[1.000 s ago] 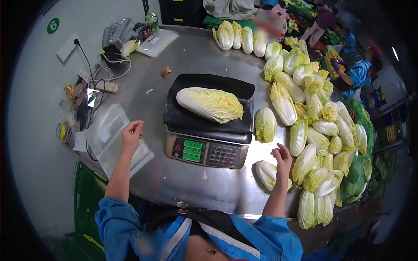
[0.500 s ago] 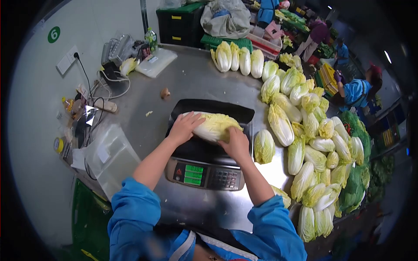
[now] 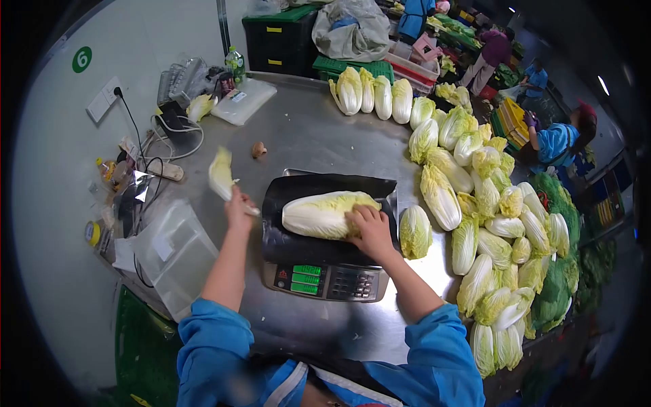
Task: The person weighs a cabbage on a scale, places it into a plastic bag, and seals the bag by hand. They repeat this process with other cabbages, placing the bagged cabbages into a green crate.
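Note:
A napa cabbage (image 3: pixel 319 216) lies on its side in the black tray (image 3: pixel 278 247) of a digital scale (image 3: pixel 325 282) with a lit green display. My right hand (image 3: pixel 371 232) rests on the cabbage's leafy right end, fingers curled over it. To the left of the tray, my left hand (image 3: pixel 239 207) grips a loose cabbage leaf (image 3: pixel 220 175), pale with a yellow-green edge, held above the metal table. A single napa cabbage (image 3: pixel 415 232) sits just right of the scale.
Many napa cabbages (image 3: pixel 472 227) are heaped along the right side of the steel table (image 3: pixel 305 129). Clear plastic bags (image 3: pixel 180 247), cables and a small brown scrap (image 3: pixel 258 150) are at the left. Co-workers (image 3: pixel 557 141) stand in the background.
My left hand has left the cabbage and moved left, now with a leaf in it. The cabbage's white left end is uncovered. My right hand stays on the cabbage.

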### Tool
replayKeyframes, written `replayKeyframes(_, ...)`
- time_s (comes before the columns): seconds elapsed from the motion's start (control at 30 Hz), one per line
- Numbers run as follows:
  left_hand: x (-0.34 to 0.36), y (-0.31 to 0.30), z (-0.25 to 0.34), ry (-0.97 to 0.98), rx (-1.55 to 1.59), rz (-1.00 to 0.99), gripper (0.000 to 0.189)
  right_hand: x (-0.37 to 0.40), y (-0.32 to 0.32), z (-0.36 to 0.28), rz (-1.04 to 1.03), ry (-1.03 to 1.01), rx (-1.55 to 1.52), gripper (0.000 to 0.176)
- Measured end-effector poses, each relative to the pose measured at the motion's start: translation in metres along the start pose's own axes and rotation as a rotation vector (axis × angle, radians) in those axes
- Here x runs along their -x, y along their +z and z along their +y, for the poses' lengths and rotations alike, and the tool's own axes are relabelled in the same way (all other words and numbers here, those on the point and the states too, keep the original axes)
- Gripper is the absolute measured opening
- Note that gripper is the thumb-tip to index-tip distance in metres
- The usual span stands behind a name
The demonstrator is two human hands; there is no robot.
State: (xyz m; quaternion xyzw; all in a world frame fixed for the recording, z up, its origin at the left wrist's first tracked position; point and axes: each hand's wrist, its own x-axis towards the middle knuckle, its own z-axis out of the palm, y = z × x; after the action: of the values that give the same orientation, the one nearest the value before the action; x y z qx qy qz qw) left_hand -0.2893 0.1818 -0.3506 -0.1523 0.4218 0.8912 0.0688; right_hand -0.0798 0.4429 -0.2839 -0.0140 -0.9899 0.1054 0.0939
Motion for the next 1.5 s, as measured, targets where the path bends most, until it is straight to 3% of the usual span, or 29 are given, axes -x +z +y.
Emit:
replayKeyframes(0.03,-0.006,-0.008,0.013,-0.011,-0.2,-0.015,0.024,0.01,0.002,0.002,0.004,-0.002,0.004,0.062)
replayKeyframes(0.1,0.009,0.001,0.019,-0.009,-0.846,-0.259,0.029,0.025,0.002,0.011,0.068,-0.072,-0.224,0.058)
replayKeyframes(0.13,0.024,0.013,0.016,-0.069,-0.862,-0.366,0.033,0.026,-0.001,0.016,0.113,-0.073,-0.238,0.06)
replayKeyframes(0.17,0.034,0.023,0.01,-0.132,-0.874,-0.472,0.037,0.027,0.016,0.029,0.295,0.074,-0.415,0.062)
replayKeyframes(0.23,0.033,0.027,-0.008,-0.026,-1.208,-0.624,0.044,0.009,0.03,0.052,0.35,0.594,-0.714,0.064)
replayKeyframes(0.27,0.044,0.036,-0.01,-0.107,-1.147,-0.595,0.044,-0.002,0.047,0.075,0.063,0.726,-0.907,0.063)
replayKeyframes(0.3,0.052,0.045,-0.009,-0.182,-1.09,-0.569,0.044,-0.001,0.045,0.069,0.077,0.729,-0.909,0.063)
replayKeyframes(0.33,0.052,0.044,-0.01,-0.169,-1.093,-0.581,0.044,-0.006,0.038,0.056,0.097,0.599,-1.056,0.063)
replayKeyframes(0.37,0.052,0.037,-0.015,-0.067,-0.949,-0.593,0.045,-0.009,0.027,0.047,0.112,0.457,-1.193,0.063)
replayKeyframes(0.4,0.051,0.033,-0.017,0.029,-0.803,-0.598,0.046,-0.006,0.016,0.045,0.157,0.363,-1.174,0.062)
replayKeyframes(0.5,0.056,0.031,-0.004,0.004,-0.498,-0.668,0.052,0.003,-0.001,0.041,0.19,0.172,-0.982,0.065)
replayKeyframes(0.57,0.053,0.022,-0.009,-0.01,-0.684,-0.629,0.051,0.012,0.007,0.05,0.058,0.226,-0.901,0.068)
replayKeyframes(0.63,0.052,0.019,-0.014,-0.015,-0.825,-0.734,0.047,0.017,0.021,0.06,0.02,0.075,-0.741,0.073)
replayKeyframes(0.7,0.052,0.019,-0.014,0.018,-0.822,-0.727,0.042,0.026,0.013,0.069,-0.038,0.072,-0.783,0.08)
replayKeyframes(0.77,0.047,0.02,-0.014,0.159,-0.894,-0.593,0.04,0.037,-0.006,0.069,-0.188,0.285,-1.151,0.088)
replayKeyframes(0.83,0.056,0.036,-0.004,0.194,-0.918,-0.64,0.04,0.036,0.002,0.079,-0.071,0.201,-1.172,0.086)
replayKeyframes(0.9,0.056,0.045,-0.003,0.066,-1.049,-0.74,0.041,0.025,0.014,0.088,-0.063,0.661,-1.225,0.074)
replayKeyframes(0.93,0.052,0.047,-0.007,-0.025,-1.067,-0.832,0.045,0.019,-0.006,0.067,-0.031,0.554,-0.981,0.049)
replayKeyframes(0.97,0.049,0.049,-0.011,-0.06,-1.219,-0.923,0.053,0.014,-0.004,0.068,-0.024,0.552,-0.98,0.049)
replayKeyframes(1.03,0.052,0.056,-0.015,-0.022,-1.252,-1.021,0.06,0.002,-0.006,0.067,-0.186,0.536,-0.826,0.03)
replayKeyframes(1.07,0.054,0.056,-0.015,-0.04,-1.2,-1.083,0.064,-0.001,-0.005,0.064,0.003,0.448,-0.714,0.018)
replayKeyframes(1.1,0.061,0.06,-0.011,-0.039,-1.201,-1.082,0.064,-0.005,-0.016,0.054,0.003,0.447,-0.715,0.018)
replayKeyframes(1.17,0.082,0.07,-0.001,0.284,-1.556,-1.13,0.067,-0.016,-0.049,0.032,0.148,0.396,-0.508,0.013)
replayKeyframes(1.23,0.089,0.068,-0.001,0.292,-1.628,-1.079,0.055,-0.023,-0.053,0.024,0.099,0.406,-0.614,0.013)
replayKeyframes(1.3,0.076,0.051,-0.016,0.072,-1.168,-0.826,0.052,-0.031,-0.031,0.03,0.162,0.423,-1.674,0.02)
replayKeyframes(1.33,0.075,0.047,-0.021,0.209,-1.154,-0.763,0.046,-0.03,-0.047,0.014,0.178,0.36,-2.008,0.034)
replayKeyframes(1.37,0.075,0.043,-0.025,0.216,-1.151,-0.765,0.046,-0.03,-0.04,0.007,0.18,0.353,-2.006,0.034)
replayKeyframes(1.43,0.083,0.044,-0.026,0.109,-0.772,-0.44,0.04,-0.024,-0.021,-0.006,0.43,0.19,-1.418,0.052)
replayKeyframes(1.5,0.071,0.035,-0.037,0.186,-0.672,-0.358,0.03,-0.01,-0.009,-0.018,0.04,0.018,-0.59,0.06)
